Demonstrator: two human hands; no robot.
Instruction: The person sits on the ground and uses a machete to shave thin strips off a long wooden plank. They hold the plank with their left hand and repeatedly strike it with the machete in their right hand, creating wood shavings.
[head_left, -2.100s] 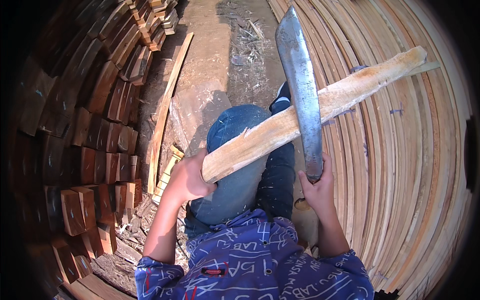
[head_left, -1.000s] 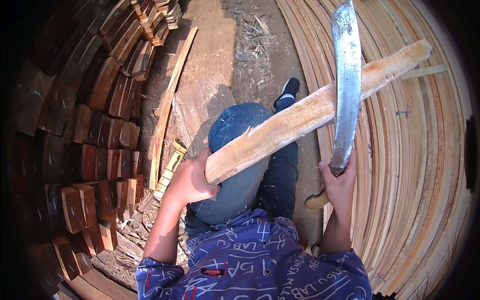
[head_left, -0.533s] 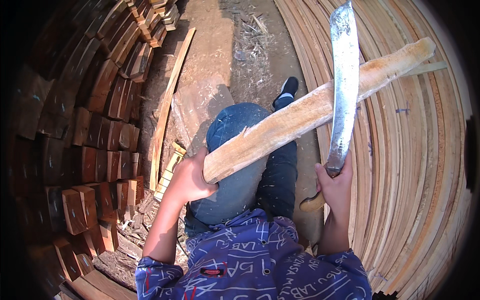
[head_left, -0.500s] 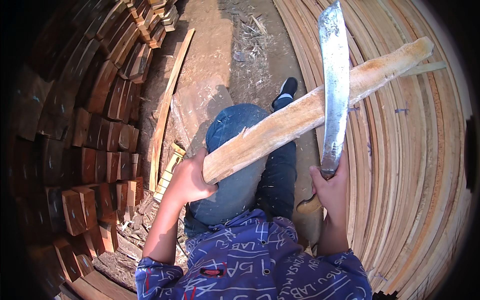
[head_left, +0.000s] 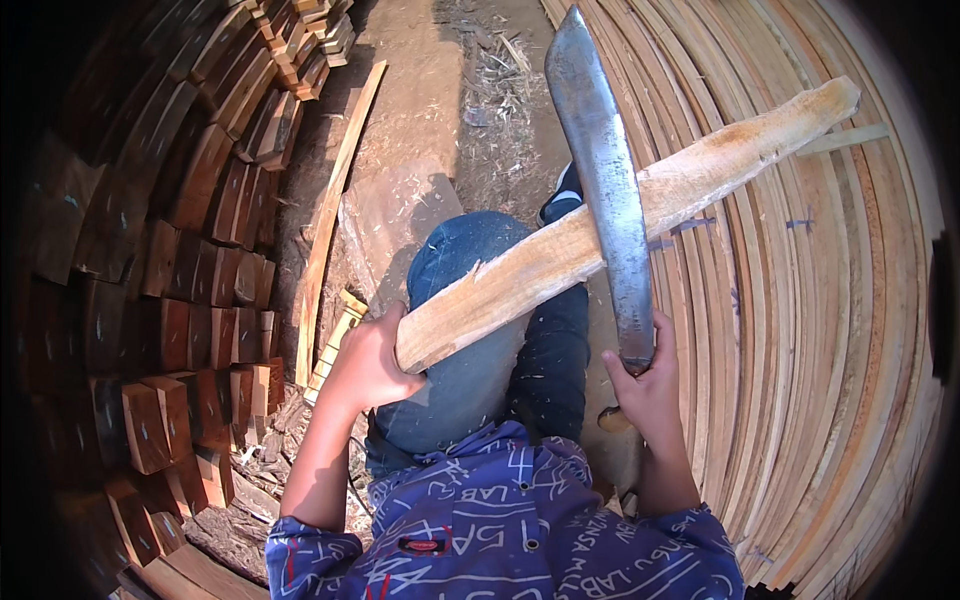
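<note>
The pale board slants over the person's jeans, its near end gripped in the closed fingers of the left hand. At the right of the pale board's near end, the fingers of the right hand are wrapped around the handle of a machete. Its blade crosses over the pale board's middle; whether they touch cannot be told. The blade carries dark blotches, with no readable stamp. Below the pale board, the blue-purple shirt is covered in white letters and figures, with a red oval patch too small to read. Beyond the pale board's right side, stacked planks bear short blue strokes. Well left of it stands a darker timber stack with pale marks on its ends.
</note>
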